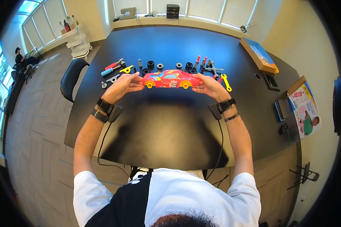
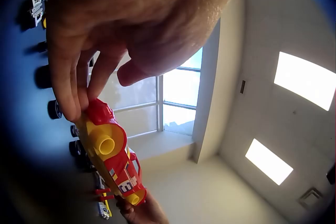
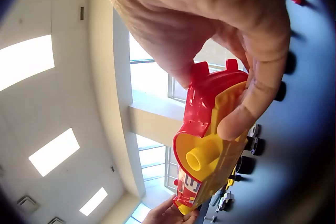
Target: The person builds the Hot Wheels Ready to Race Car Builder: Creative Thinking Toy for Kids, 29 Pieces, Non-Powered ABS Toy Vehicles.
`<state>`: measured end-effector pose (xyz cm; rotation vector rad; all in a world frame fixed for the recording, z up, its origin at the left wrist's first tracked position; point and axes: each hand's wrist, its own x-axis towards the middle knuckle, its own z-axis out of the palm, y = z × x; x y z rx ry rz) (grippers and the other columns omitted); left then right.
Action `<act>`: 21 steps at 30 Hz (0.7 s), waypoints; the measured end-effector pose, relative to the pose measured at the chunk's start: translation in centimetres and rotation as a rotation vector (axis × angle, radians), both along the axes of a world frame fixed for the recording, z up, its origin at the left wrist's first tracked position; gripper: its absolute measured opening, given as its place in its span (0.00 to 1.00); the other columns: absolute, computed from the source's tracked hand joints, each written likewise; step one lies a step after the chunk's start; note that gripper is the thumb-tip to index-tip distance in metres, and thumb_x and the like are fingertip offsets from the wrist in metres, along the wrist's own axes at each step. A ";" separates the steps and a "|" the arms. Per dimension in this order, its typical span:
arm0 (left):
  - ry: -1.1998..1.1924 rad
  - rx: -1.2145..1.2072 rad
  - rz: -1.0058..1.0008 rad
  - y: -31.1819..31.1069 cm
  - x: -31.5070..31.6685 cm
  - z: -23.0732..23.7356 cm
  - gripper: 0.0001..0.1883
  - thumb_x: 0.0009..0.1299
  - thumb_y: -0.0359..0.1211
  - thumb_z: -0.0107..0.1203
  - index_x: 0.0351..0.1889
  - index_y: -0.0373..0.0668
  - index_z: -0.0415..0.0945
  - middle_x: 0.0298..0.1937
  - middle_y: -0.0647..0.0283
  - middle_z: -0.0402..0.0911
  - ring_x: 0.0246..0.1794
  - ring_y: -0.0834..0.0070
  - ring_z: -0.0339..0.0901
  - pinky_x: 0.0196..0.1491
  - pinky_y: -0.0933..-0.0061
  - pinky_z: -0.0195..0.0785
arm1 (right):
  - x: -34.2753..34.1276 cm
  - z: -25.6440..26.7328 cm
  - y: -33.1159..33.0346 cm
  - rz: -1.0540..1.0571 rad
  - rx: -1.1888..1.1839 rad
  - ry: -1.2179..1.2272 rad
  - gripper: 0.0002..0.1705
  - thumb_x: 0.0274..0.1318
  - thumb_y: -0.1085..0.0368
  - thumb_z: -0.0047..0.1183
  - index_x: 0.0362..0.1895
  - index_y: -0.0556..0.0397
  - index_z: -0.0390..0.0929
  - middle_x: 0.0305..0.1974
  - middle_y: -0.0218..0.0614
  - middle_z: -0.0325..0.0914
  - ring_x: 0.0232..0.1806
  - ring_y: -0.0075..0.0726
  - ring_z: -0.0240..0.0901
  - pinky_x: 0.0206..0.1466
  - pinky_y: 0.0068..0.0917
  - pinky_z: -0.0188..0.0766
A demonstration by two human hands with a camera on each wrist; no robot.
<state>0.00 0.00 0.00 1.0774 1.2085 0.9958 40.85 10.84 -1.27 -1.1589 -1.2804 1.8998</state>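
Note:
A red and yellow toy car with bare yellow hubs in its wheel arches is held up level between both hands. My left hand holds its left end, with fingertips at the red nose and yellow underside; in the left wrist view the thumb stands off the body. My right hand grips the other end. In the right wrist view, a finger lies along the yellow chassis and the thumb is at the red shell. Loose black wheels stand on the table behind the car.
Toy tools lie on the dark table, including a yellow wrench at right and a red and blue screwdriver at left. An open box and printed packaging stand along the right side. Cables hang from the wrist cameras.

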 end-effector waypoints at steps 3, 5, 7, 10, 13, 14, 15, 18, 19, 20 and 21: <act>-0.004 0.025 0.012 -0.1 0.0 0.9 0.30 0.87 0.51 0.55 0.62 0.27 0.80 0.58 0.49 0.87 0.54 0.64 0.89 0.64 0.65 0.85 | -0.2 1.8 -1.4 0.026 0.097 0.066 0.26 0.75 0.51 0.64 0.65 0.56 0.81 0.52 0.40 0.89 0.50 0.35 0.88 0.57 0.37 0.89; 0.036 0.042 0.010 -0.3 0.1 1.5 0.35 0.86 0.58 0.53 0.66 0.30 0.80 0.64 0.50 0.84 0.60 0.63 0.85 0.68 0.60 0.81 | -0.8 2.5 -3.0 -0.003 0.269 0.048 0.27 0.75 0.52 0.65 0.67 0.54 0.80 0.53 0.40 0.89 0.52 0.34 0.88 0.58 0.37 0.88; 0.049 0.068 0.041 -0.8 0.7 2.6 0.35 0.86 0.59 0.54 0.68 0.33 0.79 0.66 0.51 0.83 0.62 0.61 0.84 0.68 0.58 0.80 | -0.9 3.5 -4.3 -0.009 0.518 -0.002 0.31 0.70 0.60 0.70 0.72 0.51 0.75 0.55 0.40 0.89 0.56 0.31 0.87 0.60 0.34 0.85; 0.043 0.095 0.058 -0.7 0.8 3.2 0.39 0.84 0.63 0.54 0.74 0.37 0.77 0.73 0.52 0.78 0.73 0.56 0.76 0.73 0.51 0.74 | -1.5 2.9 -4.8 -0.020 0.921 -0.081 0.29 0.67 0.65 0.72 0.69 0.51 0.78 0.57 0.38 0.89 0.57 0.31 0.86 0.60 0.34 0.84; -0.077 0.133 0.125 -0.3 0.6 3.0 0.40 0.84 0.64 0.53 0.75 0.38 0.76 0.75 0.54 0.77 0.75 0.59 0.74 0.75 0.51 0.71 | -2.1 2.4 -5.3 -0.067 1.180 -0.214 0.28 0.61 0.73 0.72 0.64 0.56 0.79 0.54 0.40 0.90 0.57 0.37 0.88 0.59 0.34 0.84; -0.126 0.161 0.088 -0.2 0.4 2.9 0.39 0.85 0.64 0.50 0.75 0.38 0.76 0.77 0.55 0.76 0.77 0.60 0.72 0.77 0.51 0.69 | -2.2 2.4 -5.6 -0.078 1.329 -0.305 0.27 0.60 0.75 0.72 0.63 0.56 0.80 0.53 0.43 0.89 0.58 0.41 0.88 0.59 0.35 0.83; -0.175 0.188 0.051 0.0 0.3 2.9 0.39 0.86 0.64 0.48 0.76 0.38 0.76 0.79 0.57 0.75 0.79 0.61 0.70 0.78 0.51 0.67 | -2.2 2.4 -6.0 -0.117 1.430 -0.360 0.30 0.59 0.78 0.70 0.65 0.56 0.78 0.55 0.49 0.86 0.60 0.50 0.86 0.60 0.36 0.82; -0.101 0.341 0.011 -1.2 1.5 4.6 0.38 0.89 0.63 0.44 0.78 0.41 0.75 0.81 0.61 0.73 0.81 0.64 0.67 0.80 0.51 0.63 | -3.2 2.3 -6.4 -0.217 1.534 -0.419 0.35 0.58 0.78 0.69 0.70 0.55 0.76 0.60 0.52 0.83 0.62 0.54 0.84 0.64 0.38 0.81; -0.101 0.340 0.011 -1.2 1.8 5.0 0.38 0.89 0.63 0.44 0.78 0.41 0.75 0.81 0.61 0.73 0.81 0.64 0.67 0.80 0.51 0.63 | -3.2 2.3 -6.4 -0.217 1.533 -0.419 0.35 0.58 0.78 0.69 0.70 0.55 0.76 0.60 0.52 0.83 0.62 0.54 0.84 0.64 0.38 0.81; -0.006 0.407 0.057 -1.2 2.1 5.4 0.38 0.89 0.62 0.42 0.79 0.42 0.74 0.82 0.62 0.72 0.82 0.65 0.65 0.81 0.51 0.62 | -3.2 2.2 -6.2 -0.173 1.496 -0.377 0.37 0.59 0.78 0.70 0.73 0.55 0.73 0.62 0.50 0.83 0.64 0.52 0.84 0.65 0.39 0.81; 0.088 0.473 0.104 -1.2 2.4 5.7 0.37 0.90 0.62 0.40 0.79 0.43 0.74 0.83 0.62 0.71 0.83 0.65 0.64 0.82 0.50 0.60 | -3.1 2.0 -6.1 -0.127 1.457 -0.336 0.40 0.60 0.78 0.70 0.76 0.55 0.71 0.64 0.49 0.83 0.65 0.50 0.84 0.67 0.40 0.81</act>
